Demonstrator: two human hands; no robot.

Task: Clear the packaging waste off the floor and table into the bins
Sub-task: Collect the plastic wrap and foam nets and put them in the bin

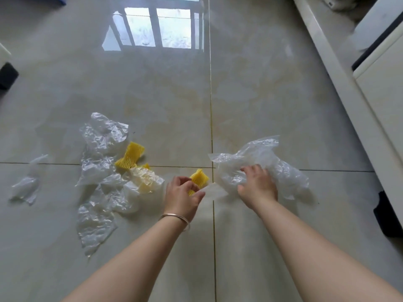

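Clear crumpled plastic bags lie on the glossy tiled floor. My right hand [257, 186] presses down on one large clear bag [272, 162] at the right, fingers gripping its film. My left hand [182, 196], with a bangle on the wrist, hovers over a small yellow foam net [199, 177], fingers curled around it and touching a thin edge of the clear bag. A heap of clear plastic sheets [102, 171] lies to the left, with a second yellow foam net [130, 155] on it. A smaller clear scrap [28, 182] lies at far left.
A white cabinet base [340, 83] runs diagonally along the right side, with a dark object [388, 214] beside it on the floor. Another dark object [7, 76] sits at the left edge. No bin is in view. A window reflection shines on the far floor.
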